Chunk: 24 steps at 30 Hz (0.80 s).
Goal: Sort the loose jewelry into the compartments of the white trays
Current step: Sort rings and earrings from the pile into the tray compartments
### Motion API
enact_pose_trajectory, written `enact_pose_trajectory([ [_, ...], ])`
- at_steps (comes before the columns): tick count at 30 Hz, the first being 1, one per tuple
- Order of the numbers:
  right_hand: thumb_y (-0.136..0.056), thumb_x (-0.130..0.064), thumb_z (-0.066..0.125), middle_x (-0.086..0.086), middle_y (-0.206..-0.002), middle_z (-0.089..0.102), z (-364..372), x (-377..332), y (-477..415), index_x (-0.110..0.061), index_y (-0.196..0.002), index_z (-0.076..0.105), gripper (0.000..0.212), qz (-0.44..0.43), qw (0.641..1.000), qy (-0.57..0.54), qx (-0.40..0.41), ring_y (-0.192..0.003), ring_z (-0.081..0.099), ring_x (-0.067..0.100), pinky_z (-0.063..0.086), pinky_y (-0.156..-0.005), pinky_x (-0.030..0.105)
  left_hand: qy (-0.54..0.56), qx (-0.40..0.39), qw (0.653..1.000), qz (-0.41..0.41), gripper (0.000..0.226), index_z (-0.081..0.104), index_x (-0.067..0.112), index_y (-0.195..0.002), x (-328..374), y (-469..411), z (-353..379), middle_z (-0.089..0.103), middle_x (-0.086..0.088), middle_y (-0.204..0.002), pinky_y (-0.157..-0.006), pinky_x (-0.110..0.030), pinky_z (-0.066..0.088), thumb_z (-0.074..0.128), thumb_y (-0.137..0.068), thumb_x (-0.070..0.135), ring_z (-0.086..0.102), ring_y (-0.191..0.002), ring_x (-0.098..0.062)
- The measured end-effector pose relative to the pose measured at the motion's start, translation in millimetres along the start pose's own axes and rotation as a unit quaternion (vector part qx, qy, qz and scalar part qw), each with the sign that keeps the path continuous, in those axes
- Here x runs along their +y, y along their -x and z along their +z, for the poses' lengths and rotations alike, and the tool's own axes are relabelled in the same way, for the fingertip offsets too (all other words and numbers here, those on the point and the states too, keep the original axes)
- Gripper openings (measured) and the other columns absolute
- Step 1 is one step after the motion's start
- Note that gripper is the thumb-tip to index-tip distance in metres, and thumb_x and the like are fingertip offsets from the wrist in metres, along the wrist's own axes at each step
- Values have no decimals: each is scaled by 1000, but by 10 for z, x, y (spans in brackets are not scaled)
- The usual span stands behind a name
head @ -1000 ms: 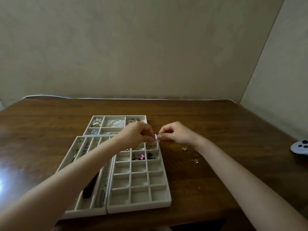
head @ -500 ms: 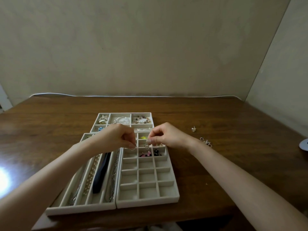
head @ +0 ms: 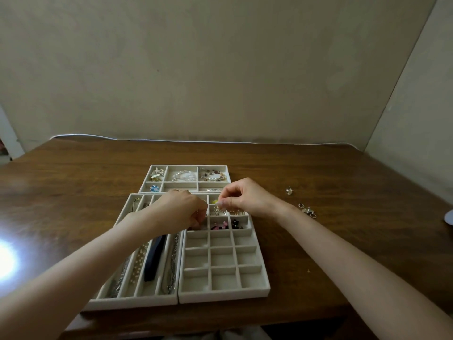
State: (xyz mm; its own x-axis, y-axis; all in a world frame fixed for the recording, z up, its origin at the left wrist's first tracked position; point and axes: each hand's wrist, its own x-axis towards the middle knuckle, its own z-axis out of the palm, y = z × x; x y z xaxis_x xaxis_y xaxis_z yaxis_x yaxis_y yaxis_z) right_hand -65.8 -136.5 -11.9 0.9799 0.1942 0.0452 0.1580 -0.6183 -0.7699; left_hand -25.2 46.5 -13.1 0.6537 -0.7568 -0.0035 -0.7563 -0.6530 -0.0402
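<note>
We see both hands over the far end of the grid tray (head: 224,294). It lies on the worktop (head: 343,173), edge to edge with the long tray (head: 132,303) on its left, and the back tray (head: 186,166) sits just beyond them.

The right hand (head: 247,200) has its grip closed, thumb and forefinger pinching a small silver piece (head: 217,211). The piece hangs at the middle compartment of the grid tray's second row. It looks like an earring, though it is too small for us to be sure.

The left hand (head: 182,209) is curled just beside it, over the seam between the two near trays. We cannot tell whether its grip holds anything.

Loose jewelry lies on the worktop right of the trays: a stud (head: 289,191) and, nearer us, a cluster (head: 307,211) of silver bits. The long tray holds chains and a dark blue strap (head: 154,261).
</note>
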Motion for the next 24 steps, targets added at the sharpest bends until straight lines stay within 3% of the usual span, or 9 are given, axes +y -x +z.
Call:
enact_pose_trajectory([
  [4,-87,-17,66,-2,-78,64,11,-28,-2,-8,-85,68,9,-3,1000,2,-2,-71,58,5,48,-70,20,-52,43,998,9,11,60,29,-98,3,-18,69,61,10,-102,-73,-23,29,55,-89,26,53,-101,-11],
  [8,-86,-17,68,-4,-74,63,55,-56,-41,-11,-82,68,7,1,1000,29,-1,-71,56,8,49,-71,26,-22,67,998,-3,9,56,25,-98,-24,-12,75,59,8,-103,-73,-22,35,52,-90,23,53,-95,-11],
  [13,-86,-20,68,-5,-80,62,174,-115,-90,-12,-88,69,9,-3,997,79,-20,-72,55,4,43,-65,16,58,139,983,-108,4,58,25,-91,-167,28,-84,63,10,-94,-64,-24,42,59,-88,26,55,-81,-11],
  [16,-86,-20,68,6,-90,67,263,-119,-124,-9,-92,70,12,-4,996,78,-37,-78,61,16,52,-70,31,91,171,972,-131,8,61,22,-92,-240,67,-117,63,8,-92,-66,-27,43,60,-88,28,52,-79,-12],
  [18,-87,-19,67,12,-93,68,304,-121,-145,-8,-93,70,13,2,996,73,-46,-73,60,18,54,-66,33,95,175,971,-130,11,61,22,-92,-261,90,-98,63,9,-90,-65,-26,41,60,-87,32,51,-78,-11],
  [21,-86,-17,68,7,-88,68,330,-128,-174,-6,-95,70,14,1,995,83,-60,-66,58,8,50,-59,22,103,169,972,-131,13,60,23,-90,-282,119,-55,63,9,-88,-65,-27,43,59,-87,36,53,-78,-11],
  [24,-83,-16,71,6,-89,68,324,-122,-209,-7,-91,70,12,0,991,113,-69,-71,61,11,52,-64,27,115,163,971,-132,16,60,22,-90,-301,143,-28,64,7,-89,-69,-29,47,59,-88,38,56,-79,-13],
])
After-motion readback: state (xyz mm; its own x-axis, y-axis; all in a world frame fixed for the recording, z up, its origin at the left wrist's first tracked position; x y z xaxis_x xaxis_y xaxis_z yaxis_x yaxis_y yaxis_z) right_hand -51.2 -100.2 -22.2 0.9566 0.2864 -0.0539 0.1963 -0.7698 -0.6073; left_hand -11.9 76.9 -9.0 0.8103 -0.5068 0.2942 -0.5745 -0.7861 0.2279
